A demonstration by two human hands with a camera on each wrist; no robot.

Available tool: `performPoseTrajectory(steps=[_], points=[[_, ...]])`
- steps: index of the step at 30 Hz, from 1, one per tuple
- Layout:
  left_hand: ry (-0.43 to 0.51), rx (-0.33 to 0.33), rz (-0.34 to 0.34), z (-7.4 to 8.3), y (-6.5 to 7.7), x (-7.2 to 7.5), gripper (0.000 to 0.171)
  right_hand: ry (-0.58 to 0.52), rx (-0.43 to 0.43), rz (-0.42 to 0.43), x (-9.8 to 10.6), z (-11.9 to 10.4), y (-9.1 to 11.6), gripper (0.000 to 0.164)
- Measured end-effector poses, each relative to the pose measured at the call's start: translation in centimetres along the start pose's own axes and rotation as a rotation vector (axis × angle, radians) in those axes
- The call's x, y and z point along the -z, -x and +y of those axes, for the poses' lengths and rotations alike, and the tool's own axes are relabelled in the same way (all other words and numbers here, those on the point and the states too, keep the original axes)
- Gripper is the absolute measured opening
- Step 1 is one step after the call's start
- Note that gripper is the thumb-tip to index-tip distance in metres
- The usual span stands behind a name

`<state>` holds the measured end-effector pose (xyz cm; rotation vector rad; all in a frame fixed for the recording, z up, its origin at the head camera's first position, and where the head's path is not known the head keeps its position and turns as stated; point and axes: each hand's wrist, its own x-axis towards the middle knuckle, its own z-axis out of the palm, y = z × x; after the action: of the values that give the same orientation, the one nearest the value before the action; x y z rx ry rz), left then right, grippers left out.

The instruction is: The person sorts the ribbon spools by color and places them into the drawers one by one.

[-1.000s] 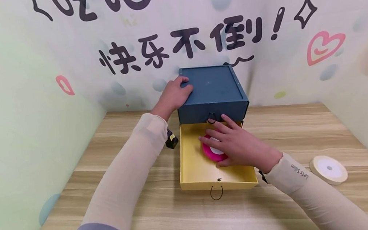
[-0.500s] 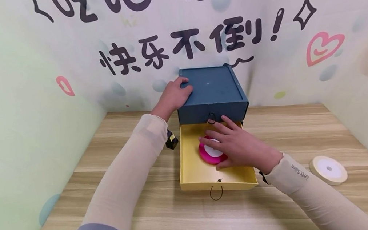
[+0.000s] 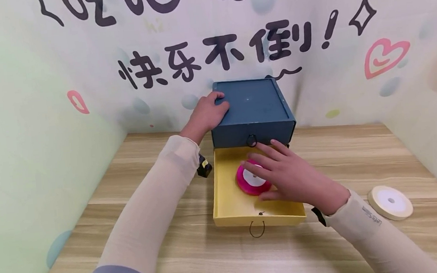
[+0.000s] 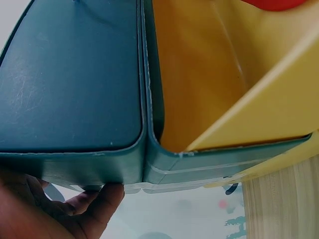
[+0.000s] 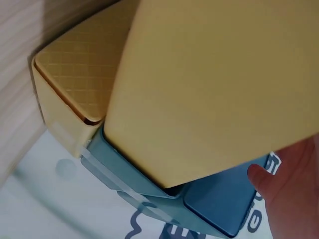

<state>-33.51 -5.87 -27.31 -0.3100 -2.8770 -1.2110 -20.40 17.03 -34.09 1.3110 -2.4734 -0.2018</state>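
Note:
A blue-and-yellow drawer box [image 3: 252, 101] stands against the back wall. Its lower yellow drawer [image 3: 227, 196] is pulled out toward me; the blue drawer above is closed. Inside the yellow drawer lies a pink ribbon spool [image 3: 248, 187] with a white centre, its edge also showing in the left wrist view. My left hand [image 3: 205, 115] rests on the box's upper left edge. Over the right part of the yellow drawer hovers my right hand [image 3: 293, 173], fingers spread, holding nothing. Its fingers partly cover the spool in the head view.
A cream ribbon spool [image 3: 391, 203] lies flat on the wooden table [image 3: 166, 254], right of the drawer. Black cord loops serve as drawer pulls, the lower one [image 3: 257, 229] hanging at the front. A printed cloth [image 3: 177, 23] hangs behind.
The pink spool shifted slightly left and toward me, then stayed in the drawer. My right hand has since drawn back a little to the right, off the spool. The left hand stays put.

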Motion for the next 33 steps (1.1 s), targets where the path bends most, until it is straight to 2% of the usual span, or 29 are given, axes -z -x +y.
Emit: performPoseTrajectory(steps=[11, 16, 24, 33], points=[[0.006, -0.002, 0.006, 0.0, 0.2, 0.1, 0.05, 0.014, -0.044, 0.095, 1.9, -1.3, 1.8, 0.085], [0.008, 0.001, 0.001, 0.0, 0.3, 0.1, 0.05, 0.002, -0.029, 0.167, 2.5, -2.8, 2.6, 0.065], [0.019, -0.012, 0.001, 0.1, 0.2, 0.1, 0.049, 0.015, 0.004, 0.292, 1.4, -5.3, 2.7, 0.068], [0.007, -0.024, 0.007, 0.2, 0.3, 0.1, 0.05, 0.046, -0.009, 0.304, -0.9, -6.8, 2.2, 0.064]])
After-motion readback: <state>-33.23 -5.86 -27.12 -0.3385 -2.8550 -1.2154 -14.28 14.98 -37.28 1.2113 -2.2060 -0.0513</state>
